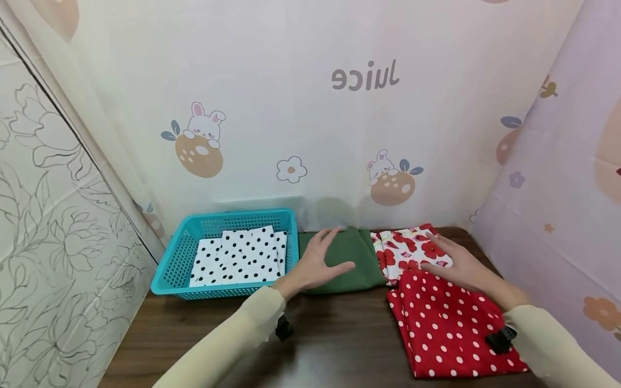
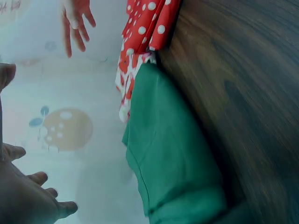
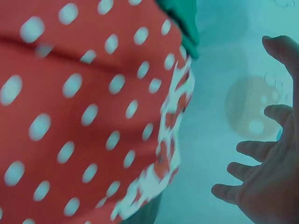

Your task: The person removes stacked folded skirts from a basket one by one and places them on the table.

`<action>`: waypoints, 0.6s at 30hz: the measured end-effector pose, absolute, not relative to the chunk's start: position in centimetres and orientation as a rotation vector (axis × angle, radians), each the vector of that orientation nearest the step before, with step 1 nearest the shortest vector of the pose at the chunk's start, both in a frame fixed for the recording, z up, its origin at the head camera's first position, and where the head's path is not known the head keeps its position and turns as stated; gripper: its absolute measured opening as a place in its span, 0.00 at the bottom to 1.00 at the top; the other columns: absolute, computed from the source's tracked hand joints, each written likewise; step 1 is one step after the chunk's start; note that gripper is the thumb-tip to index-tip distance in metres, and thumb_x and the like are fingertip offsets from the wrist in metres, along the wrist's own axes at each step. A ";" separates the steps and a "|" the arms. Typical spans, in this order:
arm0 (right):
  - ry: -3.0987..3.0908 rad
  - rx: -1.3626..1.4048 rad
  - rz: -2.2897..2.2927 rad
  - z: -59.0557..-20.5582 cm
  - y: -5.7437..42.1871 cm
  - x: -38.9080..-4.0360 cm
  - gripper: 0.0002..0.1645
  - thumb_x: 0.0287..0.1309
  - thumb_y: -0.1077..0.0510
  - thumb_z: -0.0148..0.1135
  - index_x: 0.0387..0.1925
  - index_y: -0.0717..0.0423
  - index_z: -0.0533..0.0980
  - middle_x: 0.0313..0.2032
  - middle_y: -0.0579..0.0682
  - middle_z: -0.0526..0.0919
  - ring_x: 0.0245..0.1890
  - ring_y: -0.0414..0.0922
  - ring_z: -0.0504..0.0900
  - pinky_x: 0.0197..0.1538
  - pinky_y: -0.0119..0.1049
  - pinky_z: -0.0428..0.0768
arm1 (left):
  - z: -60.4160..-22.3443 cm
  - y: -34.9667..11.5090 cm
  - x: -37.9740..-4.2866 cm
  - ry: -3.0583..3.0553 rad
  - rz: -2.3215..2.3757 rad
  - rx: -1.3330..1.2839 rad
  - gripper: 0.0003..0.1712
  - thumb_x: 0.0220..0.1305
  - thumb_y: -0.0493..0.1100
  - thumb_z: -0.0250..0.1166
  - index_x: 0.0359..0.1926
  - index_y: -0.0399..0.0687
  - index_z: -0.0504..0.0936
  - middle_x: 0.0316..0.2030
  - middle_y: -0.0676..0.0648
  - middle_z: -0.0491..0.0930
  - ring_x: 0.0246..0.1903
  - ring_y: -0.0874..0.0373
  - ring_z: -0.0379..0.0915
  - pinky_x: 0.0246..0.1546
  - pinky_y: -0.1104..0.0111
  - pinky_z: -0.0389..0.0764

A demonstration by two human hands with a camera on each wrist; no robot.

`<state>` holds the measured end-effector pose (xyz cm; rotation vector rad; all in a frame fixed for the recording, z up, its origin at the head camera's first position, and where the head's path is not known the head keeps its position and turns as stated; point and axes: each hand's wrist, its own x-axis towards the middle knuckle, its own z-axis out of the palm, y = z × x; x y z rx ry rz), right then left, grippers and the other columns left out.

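Over the folded green cloth (image 1: 356, 264) hovers my left hand (image 1: 317, 264), fingers spread and thumb pointing right, holding nothing. My right hand (image 1: 458, 264) is above the white cloth with red flowers (image 1: 405, 248) and the far edge of the red polka-dot cloth (image 1: 446, 328), its fingers extended and empty. In the right wrist view the red dotted cloth (image 3: 93, 107) fills the left side, with the flowered cloth (image 3: 170, 135) along its edge. The left wrist view shows the green cloth (image 2: 168, 149) lying folded on the wood.
A turquoise plastic basket (image 1: 170, 269) stands at the left, with folded white cloth with black dots (image 1: 242, 253) inside. Dark wooden table (image 1: 339, 339) stretches in front. A printed curtain (image 1: 301, 108) hangs right behind the things, and more printed sheets flank both sides.
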<state>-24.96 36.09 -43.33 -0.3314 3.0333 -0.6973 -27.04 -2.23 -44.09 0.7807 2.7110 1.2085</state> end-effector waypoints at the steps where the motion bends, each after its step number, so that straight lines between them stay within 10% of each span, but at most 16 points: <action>1: 3.030 -0.357 -0.692 -43.2 35.4 -25.4 0.60 0.57 0.36 0.69 0.79 0.61 0.54 0.72 0.75 0.59 0.69 0.74 0.60 0.57 0.76 0.73 | -44.1 -3.0 -27.2 2.709 1.209 0.776 0.52 0.65 0.75 0.59 0.82 0.75 0.45 0.82 0.50 0.45 0.81 0.46 0.43 0.73 0.38 0.60; 18: 2.845 -0.563 -1.010 -43.5 23.5 -32.2 0.59 0.64 0.31 0.62 0.83 0.50 0.47 0.81 0.59 0.52 0.79 0.62 0.54 0.74 0.68 0.60 | -45.4 -16.7 -29.4 2.878 1.154 0.510 0.56 0.66 0.71 0.61 0.84 0.63 0.43 0.82 0.39 0.43 0.80 0.36 0.40 0.72 0.30 0.52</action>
